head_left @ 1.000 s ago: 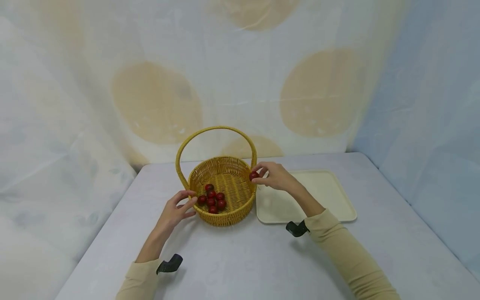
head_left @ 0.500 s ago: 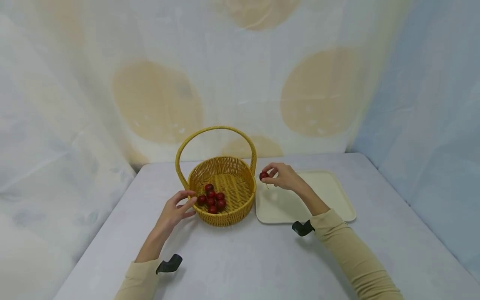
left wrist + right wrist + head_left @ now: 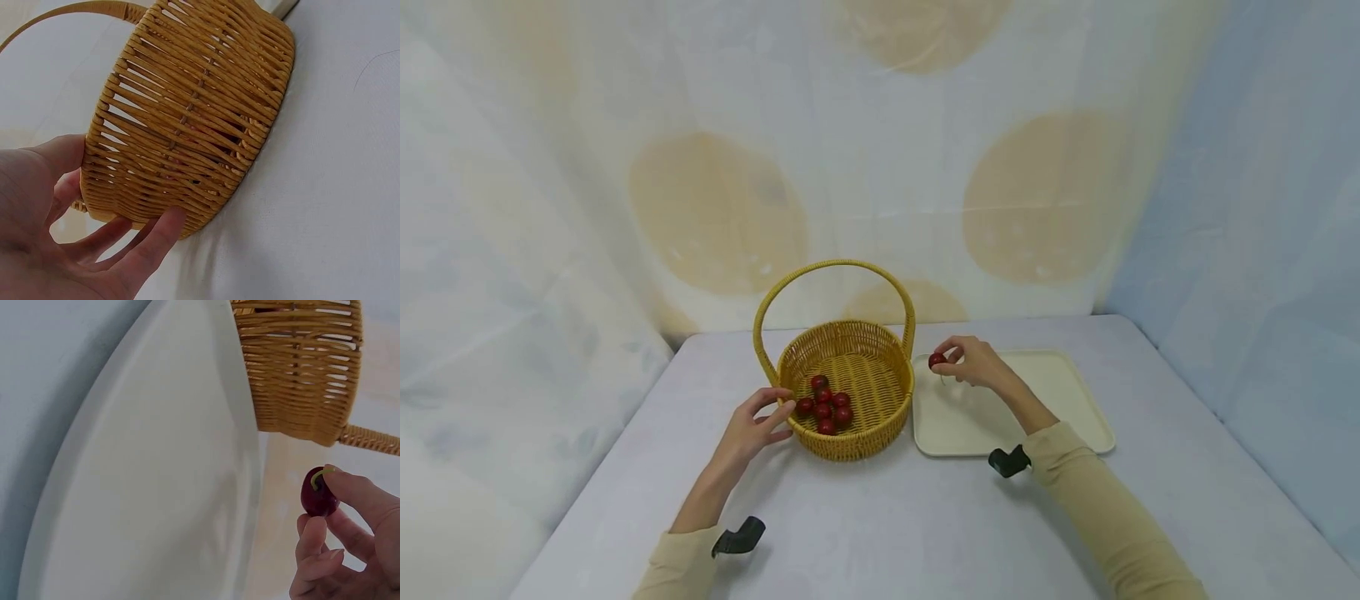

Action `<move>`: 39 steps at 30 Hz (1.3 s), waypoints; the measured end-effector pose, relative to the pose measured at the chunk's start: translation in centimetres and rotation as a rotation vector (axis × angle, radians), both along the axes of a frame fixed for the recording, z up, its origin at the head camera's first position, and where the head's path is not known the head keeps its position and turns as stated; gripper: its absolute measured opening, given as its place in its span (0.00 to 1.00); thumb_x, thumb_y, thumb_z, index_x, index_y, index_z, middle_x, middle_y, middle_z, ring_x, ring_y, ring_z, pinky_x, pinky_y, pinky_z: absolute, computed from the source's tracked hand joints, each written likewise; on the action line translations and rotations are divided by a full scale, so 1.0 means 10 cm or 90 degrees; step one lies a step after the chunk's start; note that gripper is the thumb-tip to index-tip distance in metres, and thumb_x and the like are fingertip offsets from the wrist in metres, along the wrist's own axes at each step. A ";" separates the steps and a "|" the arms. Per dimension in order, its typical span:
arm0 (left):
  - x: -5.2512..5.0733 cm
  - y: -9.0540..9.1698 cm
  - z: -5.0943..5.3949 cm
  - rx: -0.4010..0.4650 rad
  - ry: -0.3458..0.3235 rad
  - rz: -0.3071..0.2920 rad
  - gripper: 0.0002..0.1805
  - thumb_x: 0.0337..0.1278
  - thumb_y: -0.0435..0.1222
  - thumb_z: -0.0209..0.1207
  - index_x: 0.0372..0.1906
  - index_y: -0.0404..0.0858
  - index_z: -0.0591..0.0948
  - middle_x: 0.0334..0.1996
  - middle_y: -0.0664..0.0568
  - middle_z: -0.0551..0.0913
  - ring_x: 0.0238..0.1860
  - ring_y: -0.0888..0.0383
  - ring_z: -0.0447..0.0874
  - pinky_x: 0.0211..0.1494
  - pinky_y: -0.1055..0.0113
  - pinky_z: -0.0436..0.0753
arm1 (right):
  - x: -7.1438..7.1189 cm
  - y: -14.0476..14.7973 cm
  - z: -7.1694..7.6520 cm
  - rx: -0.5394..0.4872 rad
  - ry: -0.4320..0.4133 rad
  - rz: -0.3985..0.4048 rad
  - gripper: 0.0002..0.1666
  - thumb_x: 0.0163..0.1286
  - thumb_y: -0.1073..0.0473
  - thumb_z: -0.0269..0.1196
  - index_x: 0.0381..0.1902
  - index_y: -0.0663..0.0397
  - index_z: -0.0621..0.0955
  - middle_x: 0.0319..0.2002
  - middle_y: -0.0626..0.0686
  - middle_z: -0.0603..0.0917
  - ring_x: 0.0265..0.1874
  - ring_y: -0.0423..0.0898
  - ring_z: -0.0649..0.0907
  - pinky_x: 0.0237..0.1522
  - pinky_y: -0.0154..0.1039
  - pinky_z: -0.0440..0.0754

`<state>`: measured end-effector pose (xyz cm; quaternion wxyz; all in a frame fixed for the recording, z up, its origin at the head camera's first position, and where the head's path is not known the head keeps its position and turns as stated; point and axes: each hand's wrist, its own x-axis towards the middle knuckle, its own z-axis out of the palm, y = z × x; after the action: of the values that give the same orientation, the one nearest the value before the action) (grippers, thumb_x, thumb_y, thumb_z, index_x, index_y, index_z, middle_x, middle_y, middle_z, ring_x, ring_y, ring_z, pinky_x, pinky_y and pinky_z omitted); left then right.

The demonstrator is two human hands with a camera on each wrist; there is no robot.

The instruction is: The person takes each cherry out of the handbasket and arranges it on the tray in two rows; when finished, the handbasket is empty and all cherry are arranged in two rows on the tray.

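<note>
A yellow-brown wicker basket (image 3: 887, 421) with a tall arched handle holds several dark red cherries (image 3: 823, 411) in its left front part. The left hand (image 3: 751, 430) grips the basket's left rim, thumb on the rim and fingers against the outer weave (image 3: 187, 112), as the left wrist view shows. Over the left back part of a cream tray (image 3: 1022, 417), the right hand (image 3: 976, 364) pinches one cherry (image 3: 936, 360) between thumb and fingers. In the right wrist view this cherry (image 3: 317, 494) has a green stem and hangs clear of the tray surface (image 3: 150, 462).
The tray stands just right of the basket on a table with a white cloth (image 3: 865, 533). Patterned fabric (image 3: 880, 183) hangs behind the table and at both sides. A black device (image 3: 739, 536) is strapped at each wrist.
The right hand has moved right with its cherry, from the basket's right rim to above the tray. The left hand has stayed at the basket's left rim. The head view has tilted slightly.
</note>
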<state>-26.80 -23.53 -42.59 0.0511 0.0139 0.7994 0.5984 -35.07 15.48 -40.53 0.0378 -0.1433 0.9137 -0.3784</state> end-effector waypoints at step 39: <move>-0.08 -0.03 -0.13 0.061 -0.009 -0.010 0.24 0.69 0.43 0.57 0.65 0.39 0.69 0.70 0.43 0.61 0.69 0.36 0.68 0.51 0.46 0.86 | -0.36 -0.15 -0.32 -0.016 -0.104 -0.122 0.26 0.65 0.51 0.68 0.55 0.61 0.78 0.42 0.60 0.85 0.22 0.43 0.78 0.25 0.33 0.81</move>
<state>-27.56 -23.83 -43.92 0.0610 0.0182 0.7692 0.6359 -38.68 14.01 -43.70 0.0738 -0.0248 0.9124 -0.4019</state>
